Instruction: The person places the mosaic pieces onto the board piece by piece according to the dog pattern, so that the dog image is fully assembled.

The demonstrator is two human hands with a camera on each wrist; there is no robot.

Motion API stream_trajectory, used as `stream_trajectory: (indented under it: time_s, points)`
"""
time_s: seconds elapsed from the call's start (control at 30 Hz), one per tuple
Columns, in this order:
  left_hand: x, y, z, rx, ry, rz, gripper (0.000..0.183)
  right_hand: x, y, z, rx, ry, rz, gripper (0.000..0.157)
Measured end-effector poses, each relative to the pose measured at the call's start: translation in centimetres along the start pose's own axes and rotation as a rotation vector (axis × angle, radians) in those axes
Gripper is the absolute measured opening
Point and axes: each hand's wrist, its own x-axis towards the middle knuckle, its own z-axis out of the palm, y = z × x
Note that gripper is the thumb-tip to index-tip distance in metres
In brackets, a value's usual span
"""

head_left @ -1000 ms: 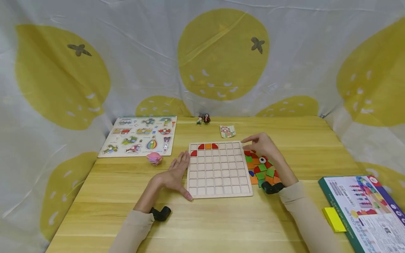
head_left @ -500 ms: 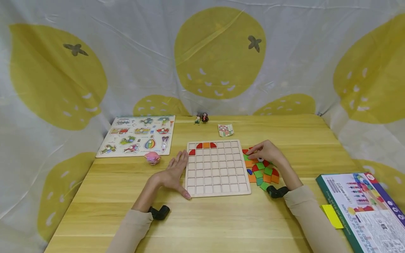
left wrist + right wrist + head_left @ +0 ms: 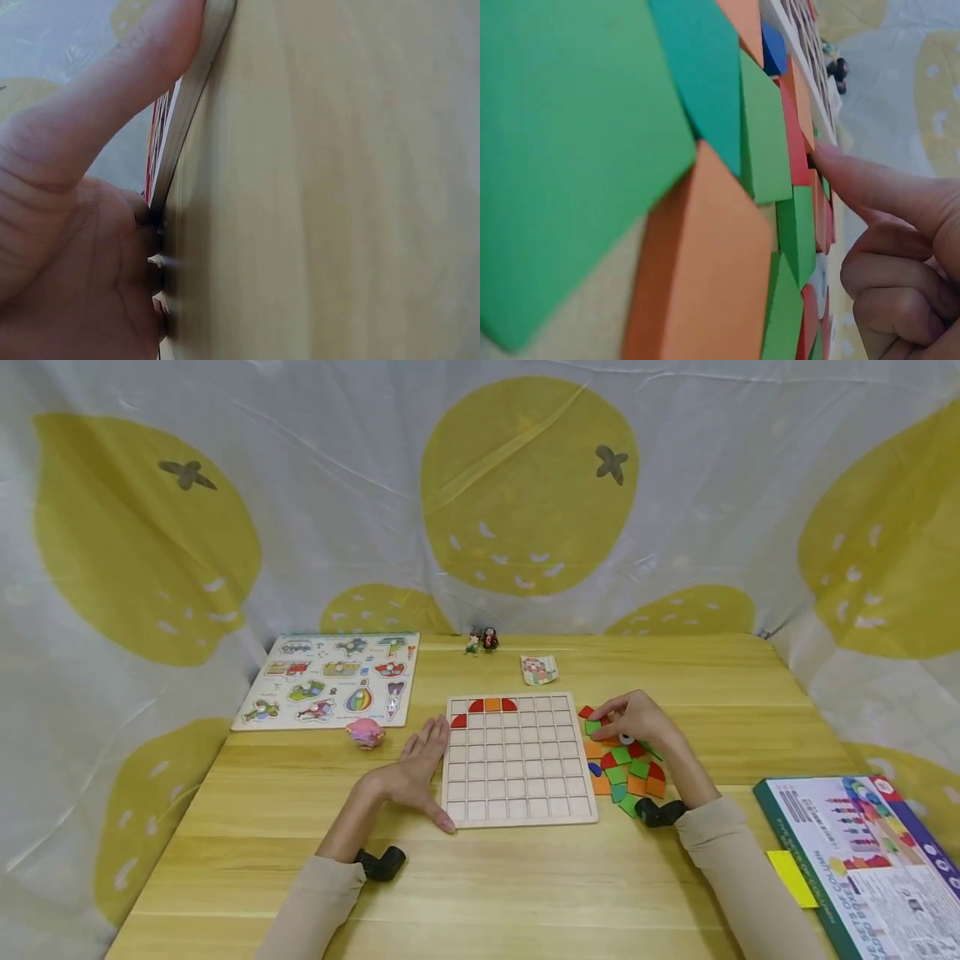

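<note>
My left hand (image 3: 408, 781) rests against the left edge of a wooden grid board (image 3: 517, 760), thumb at its near corner. In the left wrist view the thumb (image 3: 112, 90) lies along the board's side (image 3: 187, 105). Red rounded tiles (image 3: 510, 705) and an orange square tile (image 3: 492, 704) sit in the upper left cells. At the right of the board, my right hand (image 3: 637, 718) pinches a green tile (image 3: 592, 727) at the far side of a loose tile pile (image 3: 617, 775). Its other fingers (image 3: 892, 277) are curled in the right wrist view.
A picture puzzle board (image 3: 330, 681) lies at the back left, with a pink toy (image 3: 365, 732) before it. Two figurines (image 3: 489, 639) and a pattern card (image 3: 539, 670) are behind the grid. At right lie a box (image 3: 862, 852) and a yellow block (image 3: 792, 878).
My right hand has moved from the grid board's upper right corner down to the tile pile, thumb and index finger meeting at a green tile. The left hand has stayed at the board's edge.
</note>
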Motion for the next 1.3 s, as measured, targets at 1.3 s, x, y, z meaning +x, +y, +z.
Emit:
stream_trajectory:
  time_s: [1.3]
  points:
    - [-0.4,0.0,0.0,0.039,0.006,0.015,0.151,3.2,-12.6,15.8,-0.061,0.025,-0.154,0.023]
